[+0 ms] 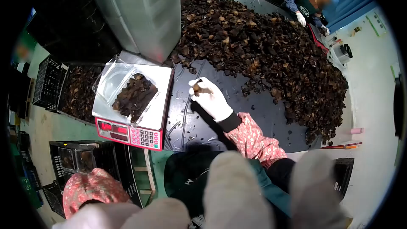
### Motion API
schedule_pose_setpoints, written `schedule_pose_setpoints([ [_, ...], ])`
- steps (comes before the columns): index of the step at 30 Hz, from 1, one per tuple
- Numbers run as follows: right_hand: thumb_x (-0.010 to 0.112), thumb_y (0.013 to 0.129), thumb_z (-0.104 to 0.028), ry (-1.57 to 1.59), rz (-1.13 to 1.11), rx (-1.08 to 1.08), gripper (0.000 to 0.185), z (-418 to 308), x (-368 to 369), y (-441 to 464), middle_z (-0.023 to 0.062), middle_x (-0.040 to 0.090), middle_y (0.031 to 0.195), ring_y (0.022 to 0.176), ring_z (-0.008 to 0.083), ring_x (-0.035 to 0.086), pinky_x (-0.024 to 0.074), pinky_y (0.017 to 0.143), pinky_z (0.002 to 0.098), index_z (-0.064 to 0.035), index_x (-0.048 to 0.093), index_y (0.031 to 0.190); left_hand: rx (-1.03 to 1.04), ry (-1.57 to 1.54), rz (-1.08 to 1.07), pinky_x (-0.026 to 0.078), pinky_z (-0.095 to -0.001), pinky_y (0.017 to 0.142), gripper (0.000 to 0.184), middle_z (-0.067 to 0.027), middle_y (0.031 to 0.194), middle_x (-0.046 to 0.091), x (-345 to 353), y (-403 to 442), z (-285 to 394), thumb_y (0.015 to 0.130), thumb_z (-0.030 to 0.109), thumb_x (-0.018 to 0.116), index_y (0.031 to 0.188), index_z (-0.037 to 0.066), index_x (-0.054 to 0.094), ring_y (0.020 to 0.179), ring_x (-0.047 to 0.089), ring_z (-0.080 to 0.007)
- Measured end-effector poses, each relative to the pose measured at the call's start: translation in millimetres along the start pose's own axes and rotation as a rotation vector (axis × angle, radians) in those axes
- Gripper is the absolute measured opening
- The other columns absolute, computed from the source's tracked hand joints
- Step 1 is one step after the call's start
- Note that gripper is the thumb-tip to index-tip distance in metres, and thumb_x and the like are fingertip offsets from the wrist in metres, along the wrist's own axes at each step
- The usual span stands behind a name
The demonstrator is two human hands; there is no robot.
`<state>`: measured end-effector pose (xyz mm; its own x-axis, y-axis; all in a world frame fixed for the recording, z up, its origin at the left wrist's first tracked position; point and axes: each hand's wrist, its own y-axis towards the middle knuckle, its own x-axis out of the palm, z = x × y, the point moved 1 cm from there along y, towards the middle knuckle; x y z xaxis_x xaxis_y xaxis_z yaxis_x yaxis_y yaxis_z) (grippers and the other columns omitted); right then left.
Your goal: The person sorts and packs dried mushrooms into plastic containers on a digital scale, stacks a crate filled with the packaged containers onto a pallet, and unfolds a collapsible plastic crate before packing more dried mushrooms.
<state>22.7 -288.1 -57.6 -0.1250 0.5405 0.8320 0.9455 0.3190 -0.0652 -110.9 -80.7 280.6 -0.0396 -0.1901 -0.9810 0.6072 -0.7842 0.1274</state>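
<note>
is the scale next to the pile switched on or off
On: the scale has red digits glowing in its display, though the reading is too blurred to make out.

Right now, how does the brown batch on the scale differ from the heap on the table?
The batch is small, while the heap is far larger. The batch sits in a clear container on the scale; the heap lies loose across the dark table. Both are made of irregular, dark brown pieces.
</note>
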Motion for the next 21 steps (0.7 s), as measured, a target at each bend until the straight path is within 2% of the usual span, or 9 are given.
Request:
schedule_pose_setpoints([
  [4, 0.055, 0.093, -0.013, 0.170, 0.118, -0.030, 0.015, -12.3, -37.3, -32.6, 0.0087, 0.063, 0.107, 0.091, 0.0240, 0.059, 0.0482, 0.075, 0.0348, -0.0058, 0.058, 0.106, 0.070, -0.052, -0.079, 0.050, -0.0342, 0.053, 0.036, -0.0061, 0.086, 0.065, -9.9, 8.6, 4.3, 0.084, 0.021, 0.064, 0.115, 0.004, 0.062, 0.063, 0.063, -0.0246],
  [8, 0.055, 0.088, -0.006, 0.157, 0.191, -0.035, 0.045, -16.2, -49.8, -59.2, 0.0100, 0.062, 0.112, 0.096, 0.0251, 0.060, 0.0491, 0.077, 0.0348, -0.0053, 0.053, 0.133, 0.114, -0.197, -0.250, 0.050, -0.0344, 0.051, 0.036, -0.0054, 0.086, 0.066, 3.1, 21.2, 7.3, 0.083, 0.021, 0.065, 0.116, 0.005, 0.063, 0.062, 0.063, -0.0250],
  [11, 0.056, 0.084, -0.005, 0.201, 0.150, -0.006, 0.047, -7.0, -54.3, -68.1, 0.0116, 0.062, 0.116, 0.104, 0.0263, 0.059, 0.0492, 0.083, 0.0364, -0.0037, 0.054, 0.131, -0.059, -0.438, -0.412, 0.049, -0.0364, 0.049, 0.038, -0.0074, 0.084, 0.065, 69.3, 18.5, -5.7, 0.083, 0.019, 0.067, 0.118, 0.005, 0.062, 0.058, 0.063, -0.0271],
  [12, 0.056, 0.084, -0.006, 0.213, 0.150, 0.000, 0.048, -4.0, -51.9, -71.1, 0.0117, 0.062, 0.117, 0.105, 0.0263, 0.059, 0.0489, 0.084, 0.0375, -0.0033, 0.054, 0.132, -0.036, -0.451, -0.137, 0.051, -0.0369, 0.051, 0.038, -0.0081, 0.082, 0.065, 108.8, 14.4, -15.7, 0.086, 0.020, 0.066, 0.120, 0.004, 0.060, 0.060, 0.064, -0.0287],
  [13, 0.056, 0.084, -0.006, 0.222, 0.150, 0.004, 0.048, -3.3, -47.6, -71.7, 0.0118, 0.062, 0.117, 0.106, 0.0263, 0.058, 0.0486, 0.086, 0.0385, -0.0029, 0.053, 0.132, -0.173, -0.533, -0.083, 0.052, -0.0377, 0.053, 0.033, -0.0088, 0.079, 0.066, 137.1, 16.2, -23.6, 0.088, 0.020, 0.064, 0.117, 0.005, 0.061, 0.062, 0.064, -0.0303],
  [14, 0.056, 0.085, -0.007, 0.249, 0.134, 0.025, 0.048, -1.7, -42.7, -73.3, 0.0114, 0.063, 0.118, 0.108, 0.0261, 0.057, 0.0477, 0.088, 0.0396, -0.0020, 0.053, 0.132, -0.233, -0.527, 0.155, 0.053, -0.0376, 0.054, 0.028, -0.0094, 0.079, 0.067, 176.0, 7.6, -27.8, 0.090, 0.022, 0.063, 0.114, 0.007, 0.063, 0.066, 0.066, -0.0296],
  [16, 0.056, 0.092, -0.014, 0.170, 0.199, 0.094, 0.041, 0.2, -46.8, -74.6, 0.0067, 0.062, 0.107, 0.097, 0.0213, 0.057, 0.0480, 0.081, 0.0346, -0.0014, 0.055, 0.130, -0.507, -0.412, 0.076, 0.053, -0.0359, 0.057, 0.025, -0.0084, 0.081, 0.070, 227.4, -0.6, -30.4, 0.091, 0.027, 0.064, 0.108, 0.010, 0.068, 0.069, 0.068, -0.0277],
  [19, 0.053, 0.099, -0.023, -0.075, 0.261, 0.154, 0.033, -0.4, -42.3, -73.6, -0.0015, 0.055, 0.086, 0.076, 0.0122, 0.051, 0.0447, 0.068, 0.0268, -0.0019, 0.059, 0.123, -0.657, -0.512, 0.614, 0.052, -0.0318, 0.057, 0.014, -0.0090, 0.078, 0.070, 276.9, -31.5, -43.4, 0.092, 0.016, 0.062, 0.092, 0.006, 0.071, 0.065, 0.069, -0.0235],
  [21, 0.047, 0.102, -0.023, -0.256, 0.305, 0.190, 0.030, -5.5, -28.9, -64.7, -0.0036, 0.050, 0.078, 0.062, 0.0081, 0.043, 0.0395, 0.059, 0.0246, -0.0023, 0.060, 0.120, -0.838, -0.604, 0.604, 0.050, -0.0268, 0.055, 0.013, -0.0076, 0.070, 0.067, 287.4, -51.4, -58.6, 0.092, 0.006, 0.058, 0.089, 0.003, 0.070, 0.060, 0.066, -0.0148],
])
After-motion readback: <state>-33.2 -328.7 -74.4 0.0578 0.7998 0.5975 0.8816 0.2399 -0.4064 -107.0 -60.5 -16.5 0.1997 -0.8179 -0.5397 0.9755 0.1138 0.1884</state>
